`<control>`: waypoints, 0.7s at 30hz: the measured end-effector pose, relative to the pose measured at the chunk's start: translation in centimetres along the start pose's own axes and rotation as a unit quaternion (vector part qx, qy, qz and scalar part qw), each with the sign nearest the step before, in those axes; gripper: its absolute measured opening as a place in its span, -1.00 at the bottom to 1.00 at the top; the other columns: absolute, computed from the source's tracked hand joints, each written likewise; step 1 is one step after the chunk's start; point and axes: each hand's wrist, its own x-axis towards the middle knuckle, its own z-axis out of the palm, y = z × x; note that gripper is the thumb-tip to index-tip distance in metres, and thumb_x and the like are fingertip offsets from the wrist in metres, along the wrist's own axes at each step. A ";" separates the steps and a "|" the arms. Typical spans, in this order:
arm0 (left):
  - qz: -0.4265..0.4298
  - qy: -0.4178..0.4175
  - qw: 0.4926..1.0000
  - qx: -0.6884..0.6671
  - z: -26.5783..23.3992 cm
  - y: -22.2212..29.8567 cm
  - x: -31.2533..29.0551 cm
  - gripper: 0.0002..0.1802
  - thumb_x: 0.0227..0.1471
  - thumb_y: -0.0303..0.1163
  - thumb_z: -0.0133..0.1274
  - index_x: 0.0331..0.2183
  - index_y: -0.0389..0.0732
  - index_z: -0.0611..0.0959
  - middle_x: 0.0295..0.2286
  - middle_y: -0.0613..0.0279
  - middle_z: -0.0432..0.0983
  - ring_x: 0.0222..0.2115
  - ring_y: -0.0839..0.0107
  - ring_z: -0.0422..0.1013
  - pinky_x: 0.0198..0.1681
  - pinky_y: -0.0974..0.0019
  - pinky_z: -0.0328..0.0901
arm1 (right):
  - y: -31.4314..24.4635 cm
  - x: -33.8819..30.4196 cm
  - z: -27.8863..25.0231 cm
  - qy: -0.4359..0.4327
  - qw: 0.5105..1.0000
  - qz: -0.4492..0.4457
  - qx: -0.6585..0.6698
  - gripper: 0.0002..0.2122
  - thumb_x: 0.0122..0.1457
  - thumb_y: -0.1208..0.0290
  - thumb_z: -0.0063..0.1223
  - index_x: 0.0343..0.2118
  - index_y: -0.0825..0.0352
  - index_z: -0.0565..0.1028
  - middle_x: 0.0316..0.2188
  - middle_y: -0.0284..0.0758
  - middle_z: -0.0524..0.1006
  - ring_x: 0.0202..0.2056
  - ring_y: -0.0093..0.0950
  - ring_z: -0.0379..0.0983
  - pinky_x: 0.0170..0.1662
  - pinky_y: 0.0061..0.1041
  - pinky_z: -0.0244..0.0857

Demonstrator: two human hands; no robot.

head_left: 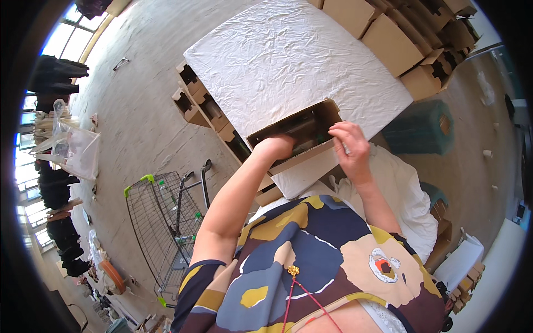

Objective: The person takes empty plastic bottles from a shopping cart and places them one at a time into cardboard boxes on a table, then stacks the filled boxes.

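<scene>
An open brown cardboard box (304,157), long and narrow, lies at the near edge of a table draped in a wrinkled white cloth (294,61). Its inside is dark, and what it contains is hard to make out. My left hand (277,147) reaches into the left half of the box, its fingers hidden below the rim. At the box's right end is my right hand (352,145), with bent fingers and thumb closed on the edge of the end wall.
Cardboard boxes (391,44) are stacked at the far right. More cartons (208,108) show along the table's left side. A wire shopping cart (158,227) with bottles stands at left. A roll of greenish wrap (419,127) lies to the right, near bunched white cloth (397,180).
</scene>
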 end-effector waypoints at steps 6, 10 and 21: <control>0.081 0.478 0.833 -0.266 -2.6 3.3 -10.0 -0.80 0.02 -0.53 0.05 -0.23 -0.25 0.58 -0.32 0.08 0.51 -0.29 0.08 0.49 -0.22 0.17 0.36 | 4.0 -0.6 -2.0 0.067 0.982 0.173 0.042 -0.81 0.15 0.54 0.07 -0.16 0.37 0.55 -0.15 -0.24 0.55 -0.14 -0.37 0.49 -0.10 -0.48 0.36; 0.020 0.602 0.764 -0.233 1.6 2.0 -11.8 -0.76 -0.04 -0.60 0.11 -0.24 -0.26 0.58 -0.25 0.08 0.45 -0.18 0.11 0.40 -0.11 0.18 0.30 | 4.7 -0.1 -0.8 0.023 0.972 0.210 0.106 -0.74 0.18 0.44 0.12 -0.07 0.34 0.53 -0.07 -0.29 0.52 -0.11 -0.49 0.46 -0.13 -0.55 0.36; -0.005 0.615 0.748 -0.249 4.1 3.4 -12.3 -0.60 -0.04 -0.49 0.18 -0.09 -0.24 0.55 -0.02 0.08 0.36 0.00 0.10 0.28 0.08 0.16 0.21 | 6.6 -0.3 1.7 0.006 0.957 0.264 0.124 -0.69 0.07 0.52 0.18 -0.08 0.34 0.54 -0.22 -0.33 0.55 -0.32 -0.53 0.46 -0.29 -0.56 0.40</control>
